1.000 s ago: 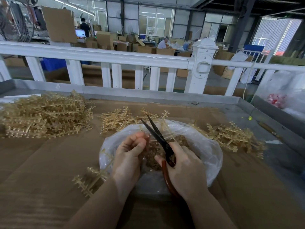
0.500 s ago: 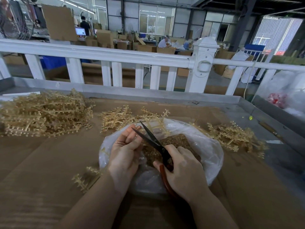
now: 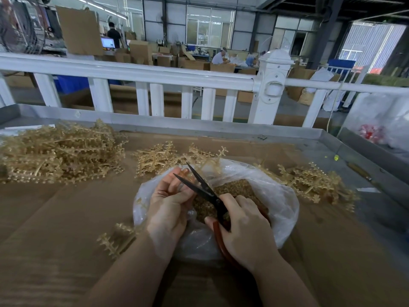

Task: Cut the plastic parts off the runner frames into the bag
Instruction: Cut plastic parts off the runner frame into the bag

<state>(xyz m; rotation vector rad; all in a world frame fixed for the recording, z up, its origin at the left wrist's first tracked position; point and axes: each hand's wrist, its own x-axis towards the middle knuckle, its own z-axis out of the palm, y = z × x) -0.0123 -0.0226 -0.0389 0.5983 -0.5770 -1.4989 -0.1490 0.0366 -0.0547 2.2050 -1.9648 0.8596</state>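
Note:
A clear plastic bag (image 3: pixel 278 202) lies open on the cardboard-covered table, with a heap of small tan cut parts (image 3: pixel 234 191) inside. My right hand (image 3: pixel 245 235) grips black scissors (image 3: pixel 203 189) by their red handles, blades parted and pointing up-left over the bag. My left hand (image 3: pixel 170 202) pinches a thin tan runner frame piece at the bag's left rim, right beside the blades; the piece is mostly hidden by my fingers.
A big pile of tan runner frames (image 3: pixel 57 151) sits at the far left. Smaller piles lie behind the bag (image 3: pixel 159 158) and to its right (image 3: pixel 309 182). One frame (image 3: pixel 117 238) lies by my left wrist. A white railing (image 3: pixel 155 76) runs behind the table.
Both hands have shifted slightly left over the bag. The scissor blades have opened wider and swung toward my left fingers. The runner piece sticking up behind the blades has dropped out of sight.

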